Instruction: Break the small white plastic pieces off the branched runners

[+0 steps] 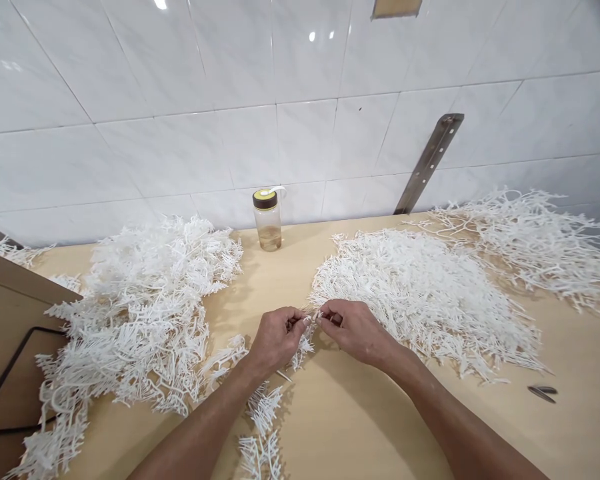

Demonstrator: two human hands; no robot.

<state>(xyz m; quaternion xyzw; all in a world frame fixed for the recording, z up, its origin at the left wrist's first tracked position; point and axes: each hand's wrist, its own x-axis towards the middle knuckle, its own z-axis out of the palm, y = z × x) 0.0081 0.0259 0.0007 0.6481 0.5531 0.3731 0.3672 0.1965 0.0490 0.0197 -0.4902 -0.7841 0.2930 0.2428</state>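
Both hands meet near the middle of the table. My left hand (280,337) is closed in a pinch on a white branched piece (303,347), which hangs below its fingertips. Close beside it, my right hand (347,327) pinches at the upper end of the same piece; the exact contact is too small to make out. More white branched pieces (264,407) lie under and below my left forearm. A large pile of white branched strands (145,313) spreads to the left, and a heap of finer white sprigs (420,287) lies just beyond my right hand.
A lidded clear bottle (269,223) holding some brown liquid stands at the table's back edge. Another white branched pile (540,240) is at the back right. Small dark snips (543,392) lie at the right. A cardboard box (15,333) borders the left side.
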